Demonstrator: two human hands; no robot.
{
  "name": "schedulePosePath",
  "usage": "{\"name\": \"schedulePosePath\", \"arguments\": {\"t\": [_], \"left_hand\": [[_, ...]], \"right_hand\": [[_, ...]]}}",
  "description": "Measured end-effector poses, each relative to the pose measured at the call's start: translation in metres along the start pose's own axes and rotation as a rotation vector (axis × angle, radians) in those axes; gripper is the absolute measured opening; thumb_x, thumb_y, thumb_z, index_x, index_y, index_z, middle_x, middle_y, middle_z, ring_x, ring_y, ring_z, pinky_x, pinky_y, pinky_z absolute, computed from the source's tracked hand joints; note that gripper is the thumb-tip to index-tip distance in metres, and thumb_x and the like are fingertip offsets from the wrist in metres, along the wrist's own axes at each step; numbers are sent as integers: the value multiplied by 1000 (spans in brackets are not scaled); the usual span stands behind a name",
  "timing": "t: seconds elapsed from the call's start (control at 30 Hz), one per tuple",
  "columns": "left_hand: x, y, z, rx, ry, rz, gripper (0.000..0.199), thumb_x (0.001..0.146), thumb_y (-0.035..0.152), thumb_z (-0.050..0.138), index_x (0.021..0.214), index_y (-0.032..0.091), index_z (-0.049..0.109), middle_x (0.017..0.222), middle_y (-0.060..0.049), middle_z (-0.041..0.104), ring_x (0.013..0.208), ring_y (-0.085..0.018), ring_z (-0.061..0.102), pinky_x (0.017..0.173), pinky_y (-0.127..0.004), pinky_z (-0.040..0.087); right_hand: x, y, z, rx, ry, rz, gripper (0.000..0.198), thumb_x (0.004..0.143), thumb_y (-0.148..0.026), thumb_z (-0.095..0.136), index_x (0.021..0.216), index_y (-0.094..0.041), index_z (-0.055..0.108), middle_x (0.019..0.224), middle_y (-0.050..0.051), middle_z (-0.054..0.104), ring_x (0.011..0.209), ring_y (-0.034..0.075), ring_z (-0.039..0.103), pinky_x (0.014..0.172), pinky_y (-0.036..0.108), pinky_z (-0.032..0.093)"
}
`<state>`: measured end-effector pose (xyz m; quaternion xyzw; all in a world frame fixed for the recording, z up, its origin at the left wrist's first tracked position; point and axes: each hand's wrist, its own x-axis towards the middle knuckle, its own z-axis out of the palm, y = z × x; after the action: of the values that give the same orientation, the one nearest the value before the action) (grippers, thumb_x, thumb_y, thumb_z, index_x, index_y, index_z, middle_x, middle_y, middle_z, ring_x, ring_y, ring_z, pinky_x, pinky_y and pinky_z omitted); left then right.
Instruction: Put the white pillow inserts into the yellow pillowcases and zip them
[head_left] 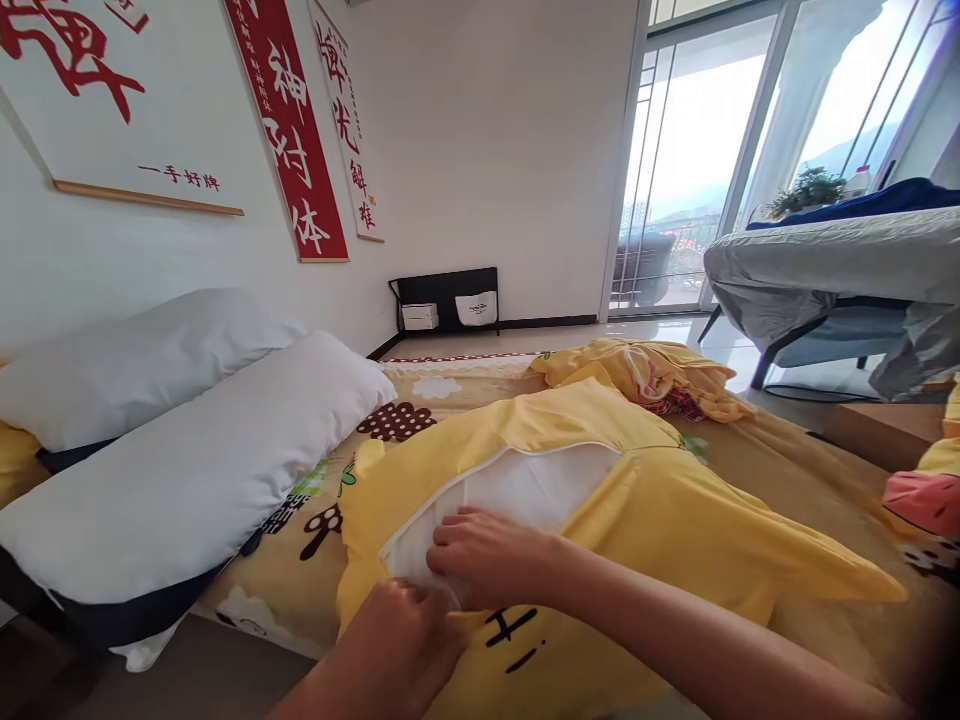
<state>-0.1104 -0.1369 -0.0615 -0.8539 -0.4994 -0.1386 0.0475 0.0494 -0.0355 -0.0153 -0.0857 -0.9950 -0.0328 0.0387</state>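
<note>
A yellow pillowcase [675,500] lies across the bed in front of me, its white-edged opening gaping wide. Inside the gap shows a white pillow [536,485]. My left hand [409,635] is closed on the pillowcase's near edge, at the left end of the opening; its fingertips are partly hidden. Just beside it, my right hand [487,555] reaches into the opening with its fingers curled down on the white pillow. Black printed marks show on the yellow cloth below the right wrist.
Two white pillows, one in front [202,480] and one behind [150,360], lie at the left. Crumpled yellow cloth [637,370] sits on the bed's far side. A cardboard box [889,430] and a covered table [832,255] stand to the right.
</note>
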Motion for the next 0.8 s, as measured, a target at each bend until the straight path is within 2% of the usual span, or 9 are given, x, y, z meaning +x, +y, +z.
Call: {"name": "schedulePosePath", "arguments": {"t": [0.17, 0.27, 0.37, 0.43, 0.53, 0.6, 0.67, 0.73, 0.8], "left_hand": [[-1, 1, 36, 33, 443, 95, 20, 81, 14, 42, 64, 20, 49, 55, -2, 57, 52, -16, 56, 52, -28, 32], [2, 2, 57, 74, 670, 119, 26, 77, 6, 41, 56, 21, 39, 45, 2, 45, 42, -12, 44, 49, -29, 25], [8, 6, 61, 93, 767, 121, 31, 74, 2, 42, 52, 21, 33, 41, 3, 38, 38, -11, 35, 47, -31, 21], [10, 8, 55, 95, 767, 113, 31, 74, 1, 44, 52, 21, 34, 41, 3, 37, 38, -12, 33, 46, -31, 20], [-4, 4, 41, 68, 754, 19, 22, 77, 2, 46, 67, 20, 54, 56, -1, 54, 53, -14, 51, 52, -27, 36], [-26, -8, 38, 36, 763, -122, 20, 81, 8, 48, 89, 20, 63, 81, -7, 66, 77, -18, 63, 68, -28, 48], [-56, -26, 42, -50, 773, -377, 18, 84, 22, 52, 98, 21, 63, 96, -9, 67, 90, -22, 64, 75, -30, 51], [-84, -44, 54, -272, 710, -786, 24, 84, 40, 52, 96, 21, 62, 92, -9, 68, 85, -24, 65, 71, -32, 52], [-103, -55, 72, -585, 558, -1144, 37, 78, 55, 54, 91, 22, 63, 87, -9, 70, 80, -27, 66, 69, -36, 53]], "right_hand": [[17, 4, 27, -180, 264, -227, 26, 89, -33, 51, 106, -15, 58, 112, 7, 61, 98, 20, 50, 83, 35, 36], [34, 8, 48, -231, 285, -392, 22, 94, -24, 44, 106, -12, 58, 105, 6, 64, 98, 18, 49, 86, 34, 35], [49, 7, 62, -254, 281, -456, 18, 93, -19, 43, 93, -13, 61, 95, 5, 64, 94, 19, 50, 81, 34, 36], [52, 5, 66, -241, 305, -384, 17, 93, -19, 43, 92, -15, 60, 98, 4, 64, 92, 20, 51, 75, 35, 36], [45, 5, 61, -188, 359, -251, 17, 95, -22, 42, 100, -18, 58, 101, 3, 64, 92, 19, 53, 73, 35, 35], [38, 7, 55, -159, 365, -185, 15, 95, -22, 44, 101, -20, 57, 97, 2, 65, 89, 19, 54, 74, 35, 35], [33, 10, 49, -169, 331, -148, 13, 92, -18, 46, 96, -19, 58, 87, 1, 65, 81, 18, 55, 72, 35, 35], [31, 11, 46, -215, 284, -169, 13, 90, -13, 46, 89, -17, 58, 76, 1, 65, 70, 17, 55, 67, 34, 33], [32, 11, 46, -271, 257, -201, 15, 89, -11, 45, 84, -17, 58, 65, 0, 63, 59, 15, 52, 63, 34, 31]]}}
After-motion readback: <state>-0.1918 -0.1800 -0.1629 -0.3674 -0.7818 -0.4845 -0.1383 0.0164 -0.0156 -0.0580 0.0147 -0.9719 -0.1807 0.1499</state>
